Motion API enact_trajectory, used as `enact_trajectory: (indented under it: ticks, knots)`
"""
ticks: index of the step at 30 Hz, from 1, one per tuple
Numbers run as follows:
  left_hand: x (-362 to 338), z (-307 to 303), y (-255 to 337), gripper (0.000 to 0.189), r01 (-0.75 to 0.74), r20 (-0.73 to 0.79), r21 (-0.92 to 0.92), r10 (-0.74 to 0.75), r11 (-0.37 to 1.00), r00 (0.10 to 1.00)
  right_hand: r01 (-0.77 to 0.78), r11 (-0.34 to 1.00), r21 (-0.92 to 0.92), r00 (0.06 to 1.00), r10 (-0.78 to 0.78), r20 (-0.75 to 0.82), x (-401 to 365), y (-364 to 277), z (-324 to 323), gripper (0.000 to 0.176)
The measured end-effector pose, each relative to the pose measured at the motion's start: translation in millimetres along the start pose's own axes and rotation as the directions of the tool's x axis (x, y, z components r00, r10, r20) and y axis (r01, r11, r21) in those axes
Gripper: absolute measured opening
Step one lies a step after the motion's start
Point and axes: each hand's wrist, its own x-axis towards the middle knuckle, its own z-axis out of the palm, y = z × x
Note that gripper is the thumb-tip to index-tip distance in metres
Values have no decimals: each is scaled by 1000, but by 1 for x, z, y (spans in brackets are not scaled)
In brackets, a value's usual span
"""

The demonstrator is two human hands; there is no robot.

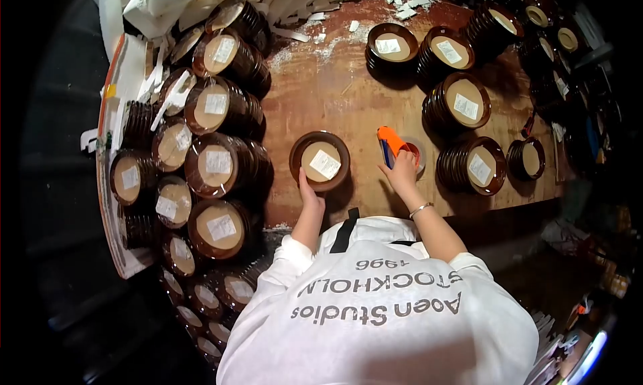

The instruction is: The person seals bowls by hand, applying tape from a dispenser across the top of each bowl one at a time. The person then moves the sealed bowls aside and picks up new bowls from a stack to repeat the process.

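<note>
In the head view, we are seeing a brown dish [313, 156] sitting at the middle of the frame on the wooden worktop [348, 103], a white label [326, 165] lying on its tan centre. Our left hand [311, 192] is clasping the dish's near side, the thumb resting along the rim; how the other fingers are placed we cannot tell. Right of centre, our right hand [402, 173] is closing its fingers over an orange tape dispenser [390, 138], which is standing between the dish and the stacks further right.

Dark labelled stacks [218, 162] are crowding the left of the frame, walling in that side just beside the dish. Another stack [466, 106] is leaning at right of centre, with a tilted stack [478, 169] below it and a smaller stack [531, 159] sitting near that one. More dishes [392, 44] are lining the upper right. White foam pieces [194, 6] are heaping up at the upper left, and scraps [406, 6] are littering the worktop's far edge at the top.
</note>
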Motion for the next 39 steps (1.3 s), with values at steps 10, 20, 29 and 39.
enact_trajectory:
  ticks: [10, 20, 29, 39]
  knots:
    - [-20, -11, -27, 79, -204, -136, 424, 284, 883, 949, -33, 977, -209, 994, 54, 95, 27, 14, 16, 45]
    - [-159, 38, 41, 58, -760, 321, 436, 706, 482, 631, -405, 208, 890, 858, -251, 449, -8, 17, -78, 35]
    - [-199, 126, 80, 43, -833, 794, 459, 277, 311, 541, -387, 164, 907, 694, -596, 404, -78, -31, -141, 45]
    - [-219, 142, 130, 28, -918, 926, 342, 96, 199, 366, 343, 413, 844, 786, -618, -17, -82, -70, -158, 50]
